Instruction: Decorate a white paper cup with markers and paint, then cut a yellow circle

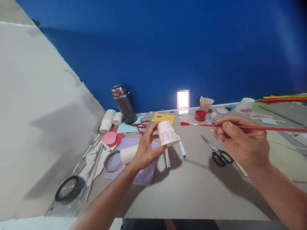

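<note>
My left hand (147, 148) grips a white paper cup (168, 132) above the table, tilted, with pink, purple and green drawings on its side. Between the thumb and fingers of my right hand (242, 140) is a red-handled paintbrush (206, 125), held level. Its bristles, loaded with red paint, point left toward the cup, with a gap between them. Behind the brush sits an open jar of red paint (200, 115). Two white markers (168, 158) lie below the cup. Scissors with black handles (219, 155) rest under my right hand.
A dark steel flask (124, 105) stands at the back left near stacked paper cups (107, 121). Purple paper (144, 174), a tape roll (112, 161) and a black tape roll (69, 189) lie left. A patterned cup (206, 104) stands by the blue wall (168, 48).
</note>
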Motion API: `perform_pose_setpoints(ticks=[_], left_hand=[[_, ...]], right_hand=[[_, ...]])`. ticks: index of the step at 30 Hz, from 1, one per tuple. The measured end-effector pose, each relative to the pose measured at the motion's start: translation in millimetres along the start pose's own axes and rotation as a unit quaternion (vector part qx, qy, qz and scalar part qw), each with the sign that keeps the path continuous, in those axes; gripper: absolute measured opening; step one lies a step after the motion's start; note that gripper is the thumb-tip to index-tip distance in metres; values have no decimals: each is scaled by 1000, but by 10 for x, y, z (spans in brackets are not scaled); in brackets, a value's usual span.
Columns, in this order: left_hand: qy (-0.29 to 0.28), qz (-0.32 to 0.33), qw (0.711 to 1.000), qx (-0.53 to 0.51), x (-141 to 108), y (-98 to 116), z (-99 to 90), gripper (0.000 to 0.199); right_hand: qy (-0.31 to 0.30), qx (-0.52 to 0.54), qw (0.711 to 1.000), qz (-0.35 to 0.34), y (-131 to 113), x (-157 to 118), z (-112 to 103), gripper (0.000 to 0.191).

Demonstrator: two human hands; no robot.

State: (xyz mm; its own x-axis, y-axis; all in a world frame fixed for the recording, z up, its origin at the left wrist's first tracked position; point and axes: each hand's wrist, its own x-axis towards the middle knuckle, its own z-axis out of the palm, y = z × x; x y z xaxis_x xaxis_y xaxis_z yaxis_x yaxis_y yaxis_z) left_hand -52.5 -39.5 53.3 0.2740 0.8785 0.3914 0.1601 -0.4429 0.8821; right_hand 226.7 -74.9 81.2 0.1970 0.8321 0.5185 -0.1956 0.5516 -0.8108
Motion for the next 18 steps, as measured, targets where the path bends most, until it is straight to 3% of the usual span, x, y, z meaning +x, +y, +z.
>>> perform_pose_setpoints(ticks=[4, 7, 18], left_hand=[[26, 4, 999, -19, -87, -249, 20, 69], [11, 14, 1000, 5, -164, -351, 19, 71], [-60, -1, 994, -91, -209, -300, -1, 67]], right_hand=[[-17, -8, 999, 44, 131, -93, 43, 19], [-19, -10, 998, 65, 182, -139, 36, 18], [-24, -64, 997, 43, 222, -293, 73, 15]])
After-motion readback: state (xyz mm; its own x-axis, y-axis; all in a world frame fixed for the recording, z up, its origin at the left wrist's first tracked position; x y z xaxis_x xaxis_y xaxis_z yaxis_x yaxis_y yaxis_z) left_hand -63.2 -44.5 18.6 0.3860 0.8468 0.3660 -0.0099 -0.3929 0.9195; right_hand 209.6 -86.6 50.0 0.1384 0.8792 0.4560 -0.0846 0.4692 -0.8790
